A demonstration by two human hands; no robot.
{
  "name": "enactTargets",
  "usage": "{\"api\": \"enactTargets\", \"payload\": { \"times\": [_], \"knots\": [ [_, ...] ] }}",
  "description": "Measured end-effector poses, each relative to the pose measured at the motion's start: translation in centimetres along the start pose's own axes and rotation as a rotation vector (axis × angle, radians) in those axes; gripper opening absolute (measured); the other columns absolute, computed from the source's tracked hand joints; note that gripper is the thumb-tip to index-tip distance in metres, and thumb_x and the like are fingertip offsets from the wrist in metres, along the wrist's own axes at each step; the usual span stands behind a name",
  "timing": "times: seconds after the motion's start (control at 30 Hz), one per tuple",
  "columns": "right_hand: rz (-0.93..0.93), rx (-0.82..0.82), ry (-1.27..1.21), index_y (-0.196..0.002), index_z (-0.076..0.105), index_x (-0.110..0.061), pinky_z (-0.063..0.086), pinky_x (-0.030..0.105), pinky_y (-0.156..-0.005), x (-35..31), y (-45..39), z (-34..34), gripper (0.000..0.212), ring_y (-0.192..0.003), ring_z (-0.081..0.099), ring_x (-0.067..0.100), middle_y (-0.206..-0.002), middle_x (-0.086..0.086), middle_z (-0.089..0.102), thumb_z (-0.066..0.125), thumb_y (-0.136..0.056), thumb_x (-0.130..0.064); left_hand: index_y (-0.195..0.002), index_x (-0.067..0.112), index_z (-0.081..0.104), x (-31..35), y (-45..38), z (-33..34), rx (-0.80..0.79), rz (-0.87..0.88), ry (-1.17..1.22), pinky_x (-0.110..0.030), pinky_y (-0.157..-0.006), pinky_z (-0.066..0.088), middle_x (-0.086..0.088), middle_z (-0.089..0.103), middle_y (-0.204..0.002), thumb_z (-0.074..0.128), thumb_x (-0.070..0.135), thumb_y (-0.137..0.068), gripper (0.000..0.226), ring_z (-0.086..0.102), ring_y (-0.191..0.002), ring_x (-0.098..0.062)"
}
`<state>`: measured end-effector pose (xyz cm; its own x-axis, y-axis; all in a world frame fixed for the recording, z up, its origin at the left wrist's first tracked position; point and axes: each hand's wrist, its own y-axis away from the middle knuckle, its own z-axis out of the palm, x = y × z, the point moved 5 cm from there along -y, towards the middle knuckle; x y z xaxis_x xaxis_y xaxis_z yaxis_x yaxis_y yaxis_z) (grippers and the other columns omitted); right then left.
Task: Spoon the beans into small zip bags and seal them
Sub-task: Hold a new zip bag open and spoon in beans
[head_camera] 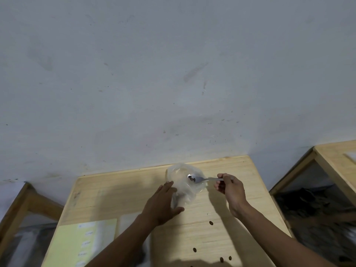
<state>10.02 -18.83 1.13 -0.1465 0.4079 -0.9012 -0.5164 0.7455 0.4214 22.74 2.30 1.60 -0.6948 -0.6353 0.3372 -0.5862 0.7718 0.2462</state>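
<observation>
A clear plastic bag (pixel 183 182) stands crumpled and open-mouthed on the wooden table (pixel 119 197), near its far edge. My left hand (pixel 163 203) lies against the bag's left side with the fingers straight and the thumb below the bag. My right hand (pixel 230 186) pinches the handle of a metal spoon (pixel 202 179). The spoon's bowl reaches into the bag's mouth and carries a few dark beans (pixel 191 177). Loose beans (pixel 211 223) lie scattered on the table in front of me.
A pale yellow sheet (pixel 77 245) with small labels lies at the table's near left, with flat clear bags (pixel 127 222) beside it. Other wooden tables stand at the left (pixel 23 201) and at the right (pixel 335 157). A grey wall rises behind.
</observation>
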Motion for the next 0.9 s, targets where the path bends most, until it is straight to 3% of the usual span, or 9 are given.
{"api": "enactTargets", "payload": {
  "times": [0.23,0.47,0.7,0.9],
  "knots": [
    [-0.037,0.044,-0.003,-0.088,0.062,-0.005,0.047,0.03,-0.064,-1.8,1.2,-1.0,0.028,-0.061,0.054,0.023,-0.068,0.011,0.055,0.039,-0.102,-0.012,-0.144,0.022,0.039,0.6,-0.6,-0.4,0.005,-0.045,0.016,-0.031,-0.116,0.026,0.0,0.024,-0.161,0.061,0.063,-0.082,0.077,0.025,-0.146,-0.016],
    [-0.049,0.058,-0.004,-0.091,0.062,-0.006,0.048,0.032,-0.069,-2.2,1.2,-0.8,0.026,-0.065,0.055,0.023,-0.071,0.009,0.057,0.04,-0.102,-0.015,-0.143,0.023,0.04,1.2,-0.7,-0.7,0.003,-0.047,0.009,-0.033,-0.112,0.032,0.001,0.025,-0.16,0.062,0.063,-0.081,0.077,0.036,-0.141,-0.018],
    [0.121,-0.071,-0.08,-0.095,0.06,-0.002,0.049,0.034,-0.07,-0.9,1.1,-0.1,0.026,-0.069,0.055,0.026,-0.072,0.012,0.057,0.037,-0.103,-0.011,-0.144,0.021,0.039,1.3,-0.5,-0.4,-0.049,-0.054,-0.003,-0.036,-0.107,0.04,0.0,0.033,-0.157,0.061,0.066,-0.079,0.082,0.048,-0.131,-0.02],
    [0.051,-0.102,-0.067,-0.102,0.063,0.0,0.052,0.033,-0.074,-1.1,1.3,0.0,0.026,-0.074,0.058,0.026,-0.076,0.012,0.06,0.038,-0.1,-0.005,-0.145,0.021,0.038,1.4,-0.4,-0.3,-0.065,-0.052,0.015,-0.035,-0.107,0.04,0.001,0.033,-0.157,0.062,0.065,-0.08,0.082,0.048,-0.132,-0.021]
  ]
}}
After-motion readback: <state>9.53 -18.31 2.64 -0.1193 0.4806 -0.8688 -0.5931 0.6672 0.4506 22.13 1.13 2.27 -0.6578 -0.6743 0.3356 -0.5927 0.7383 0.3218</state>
